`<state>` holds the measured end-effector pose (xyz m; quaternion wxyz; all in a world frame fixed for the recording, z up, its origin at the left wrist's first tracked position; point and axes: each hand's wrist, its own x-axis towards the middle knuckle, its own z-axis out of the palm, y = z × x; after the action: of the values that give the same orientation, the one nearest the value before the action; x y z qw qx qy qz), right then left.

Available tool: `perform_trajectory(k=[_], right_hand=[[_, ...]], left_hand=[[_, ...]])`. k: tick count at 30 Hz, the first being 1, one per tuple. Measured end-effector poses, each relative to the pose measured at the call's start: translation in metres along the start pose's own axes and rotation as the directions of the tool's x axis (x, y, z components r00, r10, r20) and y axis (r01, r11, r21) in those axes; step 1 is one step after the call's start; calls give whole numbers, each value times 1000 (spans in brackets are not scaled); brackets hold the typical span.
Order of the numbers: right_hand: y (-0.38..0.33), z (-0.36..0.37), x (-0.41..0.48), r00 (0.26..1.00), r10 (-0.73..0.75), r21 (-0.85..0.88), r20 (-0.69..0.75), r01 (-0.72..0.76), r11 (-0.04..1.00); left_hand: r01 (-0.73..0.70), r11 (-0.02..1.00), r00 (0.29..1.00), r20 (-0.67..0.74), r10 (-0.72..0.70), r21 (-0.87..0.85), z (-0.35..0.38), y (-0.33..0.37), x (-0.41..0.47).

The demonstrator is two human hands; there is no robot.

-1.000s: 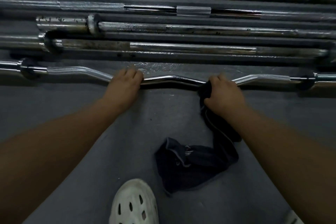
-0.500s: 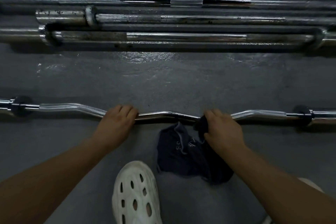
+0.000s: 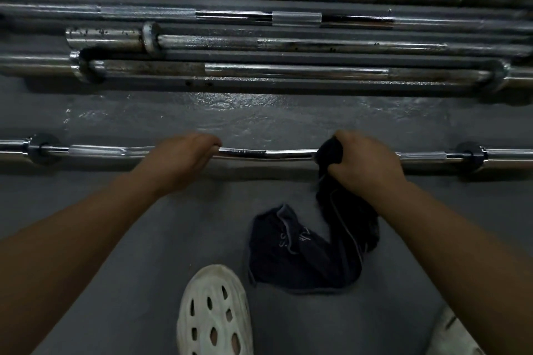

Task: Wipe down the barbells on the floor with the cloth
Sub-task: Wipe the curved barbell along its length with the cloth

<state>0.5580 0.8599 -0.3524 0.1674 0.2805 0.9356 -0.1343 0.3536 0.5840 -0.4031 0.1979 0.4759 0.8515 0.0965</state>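
1. Head view shows the curved chrome barbell (image 3: 288, 154) lying left to right on the grey floor (image 3: 259, 115). It is near the person and well apart from the four straight steel barbells (image 3: 288, 69) at the far side.
2. The step in hand, I judge, is wiping the middle bend of this bar. To do it well, the cloth should wrap fully round the bar and slide along it with firm pressure, while the other hand stops the bar from rolling.
3. The left hand (image 3: 184, 158) has its fingers curled over the bar, left of the bend.
4. The right hand (image 3: 363, 161) is closed round the dark navy cloth (image 3: 305, 256) and presses a bunched part onto the bar, right of the bend. The rest of the cloth trails on the floor beside the white perforated shoe (image 3: 213, 311).
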Motion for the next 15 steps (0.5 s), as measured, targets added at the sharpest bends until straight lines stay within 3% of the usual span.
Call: perform_trajectory(k=[7, 15], right_hand=[[4, 10, 36, 994, -30, -4, -103, 29, 1000], [11, 26, 53, 996, -51, -42, -76, 48, 998]], left_hand=[[31, 999, 992, -125, -29, 12, -8, -8, 40], [31, 999, 994, -105, -29, 18, 5, -15, 48]])
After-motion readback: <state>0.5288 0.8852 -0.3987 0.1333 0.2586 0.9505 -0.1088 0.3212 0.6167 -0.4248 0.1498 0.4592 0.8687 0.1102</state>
